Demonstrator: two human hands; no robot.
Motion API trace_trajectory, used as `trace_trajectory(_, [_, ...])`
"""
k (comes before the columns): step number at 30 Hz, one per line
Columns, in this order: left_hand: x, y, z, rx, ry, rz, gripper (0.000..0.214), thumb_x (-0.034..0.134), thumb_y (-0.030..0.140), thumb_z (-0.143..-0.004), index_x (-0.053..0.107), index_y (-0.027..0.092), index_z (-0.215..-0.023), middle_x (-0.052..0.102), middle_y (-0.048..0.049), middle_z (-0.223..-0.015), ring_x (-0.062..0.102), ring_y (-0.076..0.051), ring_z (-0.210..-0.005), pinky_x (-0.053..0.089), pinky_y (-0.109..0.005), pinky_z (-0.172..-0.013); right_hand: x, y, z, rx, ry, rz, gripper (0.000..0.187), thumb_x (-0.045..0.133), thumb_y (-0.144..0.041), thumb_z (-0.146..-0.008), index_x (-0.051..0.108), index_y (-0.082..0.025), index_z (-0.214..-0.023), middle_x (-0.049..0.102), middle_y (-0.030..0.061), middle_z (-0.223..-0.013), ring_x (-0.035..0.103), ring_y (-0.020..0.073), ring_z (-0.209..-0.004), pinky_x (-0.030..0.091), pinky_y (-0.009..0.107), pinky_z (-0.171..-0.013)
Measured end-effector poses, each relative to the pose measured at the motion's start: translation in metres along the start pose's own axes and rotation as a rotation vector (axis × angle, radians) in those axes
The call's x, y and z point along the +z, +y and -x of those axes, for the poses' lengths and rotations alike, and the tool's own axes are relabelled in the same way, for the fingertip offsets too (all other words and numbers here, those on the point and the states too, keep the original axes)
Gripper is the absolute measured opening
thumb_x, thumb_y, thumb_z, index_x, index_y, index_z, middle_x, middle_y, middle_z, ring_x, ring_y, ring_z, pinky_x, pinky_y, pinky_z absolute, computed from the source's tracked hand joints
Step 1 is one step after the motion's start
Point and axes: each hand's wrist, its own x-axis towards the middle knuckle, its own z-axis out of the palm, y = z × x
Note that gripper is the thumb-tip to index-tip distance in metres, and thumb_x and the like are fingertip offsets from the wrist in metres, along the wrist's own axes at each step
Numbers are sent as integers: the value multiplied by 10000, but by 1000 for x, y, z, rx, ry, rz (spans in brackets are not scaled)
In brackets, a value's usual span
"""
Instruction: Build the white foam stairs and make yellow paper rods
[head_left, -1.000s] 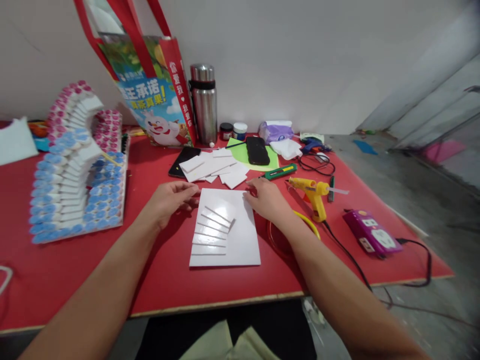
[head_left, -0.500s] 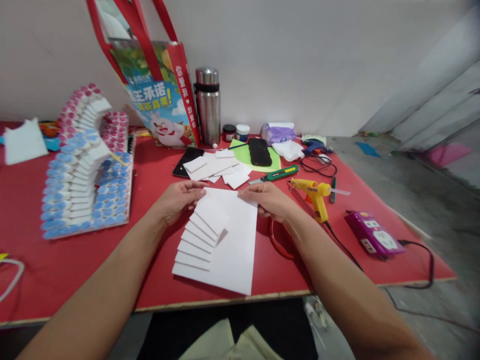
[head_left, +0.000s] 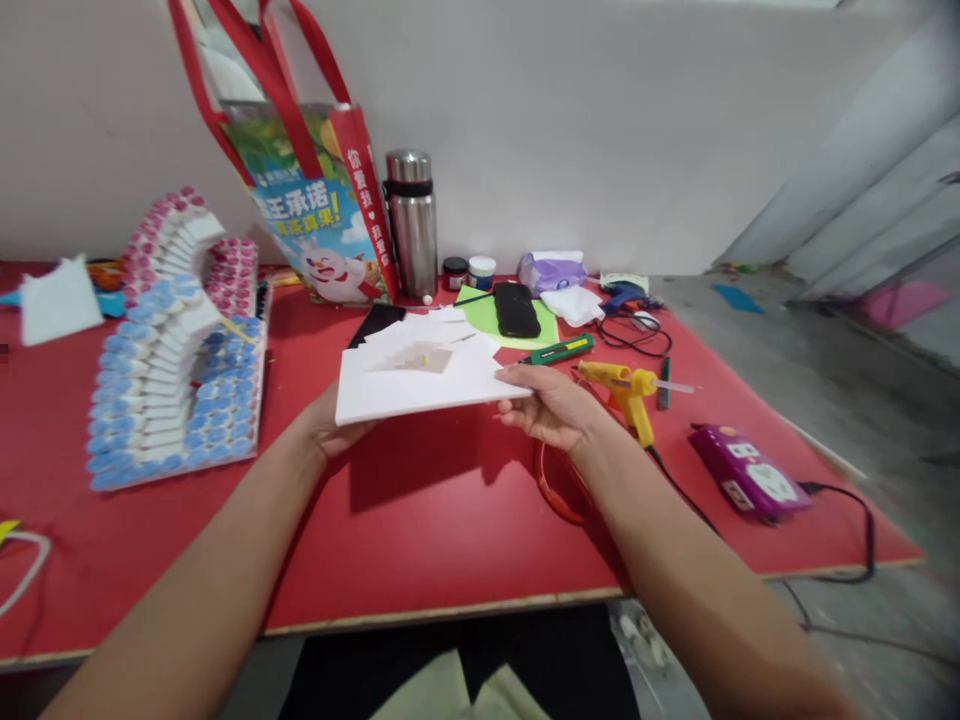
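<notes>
A white foam board [head_left: 435,392] is lifted off the table and tilted, its near edge facing me. Small white strips [head_left: 405,358] sit on its upper face, blurred by motion. My left hand [head_left: 336,428] supports the board from beneath at its left end, and its fingers are mostly hidden. At the right end my right hand [head_left: 551,402] pinches the edge, thumb on top and fingers curled below. Just behind the board lie loose white offcuts [head_left: 442,316], partly covered by it. A green utility knife [head_left: 561,350] lies beyond my right hand.
To the right are a yellow glue gun [head_left: 634,395] and a purple power box [head_left: 750,475] with cords. At left stand stair-like models with blue discs [head_left: 150,390] and pink discs [head_left: 161,235]. A shopping bag [head_left: 322,210] and steel flask [head_left: 414,225] stand behind.
The board has come up off the table and turned, swinging its near edge up and away from me. My left hand has moved from its top corner to underneath its left end.
</notes>
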Motion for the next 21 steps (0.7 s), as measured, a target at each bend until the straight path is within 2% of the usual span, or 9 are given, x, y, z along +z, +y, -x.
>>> trace_trajectory(2, [-1, -2, 1, 10, -1, -17, 409, 727, 127, -806, 723, 191, -1210, 771, -97, -1196, 749, -257, -1049, 628, -383, -936, 3, 2, 0, 12, 0, -17, 120, 544, -50, -919, 604, -117, -839, 688, 42, -604, 682, 131, -512, 622, 212, -508])
trace_trajectory(5, [-4, -4, 4, -78, -9, -67, 395, 783, 73, -742, 747, 141, -1130, 783, -133, -1138, 768, -270, -986, 622, -419, -957, 5, 6, -2, 15, -35, -34, 101, 558, -45, -912, 596, -121, -858, 707, 56, -652, 726, 155, -577, 639, 220, -552])
trace_trajectory(8, [-1, -6, 9, -159, -124, -114, 403, 824, 71, -711, 754, 122, -1104, 785, -166, -1109, 757, -311, -1044, 595, -452, -996, 6, 11, -3, 8, -85, -32, 74, 574, -44, -903, 604, -107, -877, 731, 86, -714, 752, 180, -632, 658, 254, -605])
trace_trajectory(11, [4, -6, 13, -187, -262, -143, 436, 857, 167, -723, 746, 151, -1144, 758, -188, -1194, 744, -338, -1086, 586, -480, -983, 8, 15, -4, -16, -138, -26, 91, 620, -41, -873, 624, -97, -945, 757, 98, -790, 766, 195, -679, 676, 307, -693])
trace_trajectory(13, [7, -6, 13, -166, -281, -147, 446, 855, 304, -761, 735, 170, -1169, 760, -186, -1189, 757, -328, -1044, 602, -461, -928, 10, 17, -4, -52, -176, -22, 171, 658, -51, -849, 638, -106, -1010, 774, 95, -854, 773, 199, -726, 677, 325, -738])
trace_trajectory(16, [10, -5, 11, -68, -184, -137, 432, 816, 431, -797, 741, 146, -1112, 785, -172, -1079, 764, -295, -982, 613, -401, -853, 15, 21, -4, -102, -216, -9, 258, 703, -75, -821, 655, -122, -1070, 785, 94, -949, 778, 206, -810, 671, 326, -782])
trace_trajectory(21, [13, -4, 5, 86, 90, -117, 259, 805, 307, -762, 723, 126, -928, 772, -93, -874, 717, -189, -756, 557, -265, -619, 20, 30, -9, -151, -217, 45, 284, 762, -154, -783, 665, -132, -1049, 772, 85, -925, 766, 208, -843, 649, 352, -832])
